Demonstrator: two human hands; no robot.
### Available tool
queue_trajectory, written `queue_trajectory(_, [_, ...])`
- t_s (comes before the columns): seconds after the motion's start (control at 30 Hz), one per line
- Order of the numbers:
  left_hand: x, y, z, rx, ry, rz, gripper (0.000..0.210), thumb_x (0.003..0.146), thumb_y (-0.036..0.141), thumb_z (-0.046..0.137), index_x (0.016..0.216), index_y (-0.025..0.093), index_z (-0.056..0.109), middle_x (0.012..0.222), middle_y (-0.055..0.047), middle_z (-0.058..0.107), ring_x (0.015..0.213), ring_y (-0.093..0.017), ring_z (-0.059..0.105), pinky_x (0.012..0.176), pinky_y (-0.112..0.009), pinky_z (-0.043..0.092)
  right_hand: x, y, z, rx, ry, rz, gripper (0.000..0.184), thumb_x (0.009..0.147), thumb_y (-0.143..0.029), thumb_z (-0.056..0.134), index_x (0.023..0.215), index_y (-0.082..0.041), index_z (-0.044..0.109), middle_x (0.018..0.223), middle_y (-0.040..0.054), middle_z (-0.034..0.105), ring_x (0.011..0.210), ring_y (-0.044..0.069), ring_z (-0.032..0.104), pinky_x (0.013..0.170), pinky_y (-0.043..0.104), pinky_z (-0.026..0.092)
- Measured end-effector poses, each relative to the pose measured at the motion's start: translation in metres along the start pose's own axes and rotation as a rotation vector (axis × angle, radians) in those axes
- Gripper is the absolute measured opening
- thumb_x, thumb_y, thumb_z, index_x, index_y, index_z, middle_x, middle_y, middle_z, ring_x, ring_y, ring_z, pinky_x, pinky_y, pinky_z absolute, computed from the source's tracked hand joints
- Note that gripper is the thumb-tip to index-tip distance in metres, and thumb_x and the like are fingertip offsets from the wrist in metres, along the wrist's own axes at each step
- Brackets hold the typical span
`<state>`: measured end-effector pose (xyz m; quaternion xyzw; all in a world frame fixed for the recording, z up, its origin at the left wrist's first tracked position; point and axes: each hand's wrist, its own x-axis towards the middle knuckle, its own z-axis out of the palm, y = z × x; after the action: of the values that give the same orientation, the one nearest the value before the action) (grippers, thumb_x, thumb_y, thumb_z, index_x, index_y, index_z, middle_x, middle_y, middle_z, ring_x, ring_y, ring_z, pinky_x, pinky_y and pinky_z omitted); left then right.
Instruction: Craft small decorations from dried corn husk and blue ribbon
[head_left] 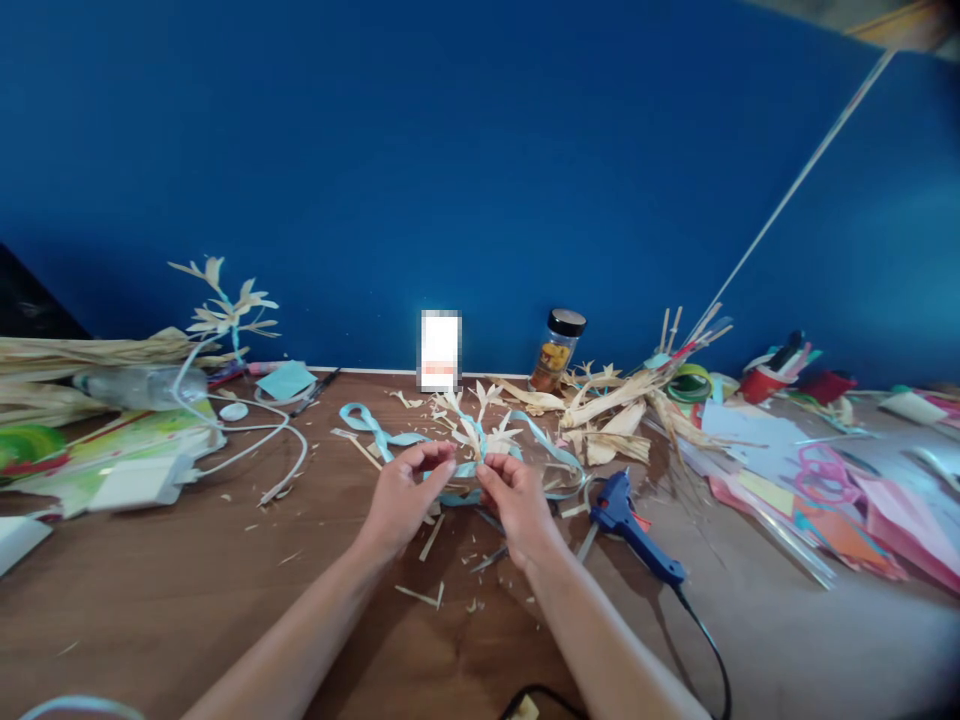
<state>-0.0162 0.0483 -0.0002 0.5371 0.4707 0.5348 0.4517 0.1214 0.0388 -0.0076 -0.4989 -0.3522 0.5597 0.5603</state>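
A pale flower spray of dried husk petals [487, 438] stands above my fingertips at the middle of the table. My right hand [520, 500] pinches its stem at the base between thumb and fingers. Light blue ribbon [409, 438] wraps the stem and trails in loops to the left and right. With thumb and forefinger close together, my left hand [405, 492] holds the ribbon just left of the stem. Scissors [491, 558] lie partly hidden below my right hand.
A blue glue gun [626, 520] lies right of my right arm, its cord running forward. Behind are a lidded jar [559, 350] and dried husks [611, 420]. Another husk flower [232, 310], a plastic bottle [146, 385] and a white charger [142, 484] are left. Coloured paper [847, 535] lies right.
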Motion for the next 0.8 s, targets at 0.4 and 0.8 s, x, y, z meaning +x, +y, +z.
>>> queue_trajectory(0.4, [-0.001, 0.007, -0.001, -0.153, -0.016, -0.074, 0.014, 0.068, 0.026, 0.060, 0.076, 0.015, 0.065, 0.063, 0.000, 0.065, 0.051, -0.009, 0.051, 0.052, -0.020, 0.040, 0.001, 0.001, -0.002, -0.038, -0.008, -0.060, 0.026, 0.063, -0.035, 0.069, 0.078, -0.017, 0.059, 0.063, -0.0029, 0.054, 0.053, 0.010, 0.044, 0.052, 0.023, 0.036])
queue_trajectory(0.8, [0.000, -0.006, -0.001, 0.144, 0.021, -0.034, 0.024, 0.065, 0.037, 0.066, 0.071, 0.013, 0.067, 0.061, -0.001, 0.063, 0.054, -0.011, 0.051, 0.052, -0.021, 0.040, -0.003, 0.003, 0.003, -0.048, 0.001, -0.153, 0.020, 0.068, -0.032, 0.065, 0.080, -0.017, 0.060, 0.067, -0.0021, 0.058, 0.060, 0.011, 0.049, 0.057, 0.023, 0.039])
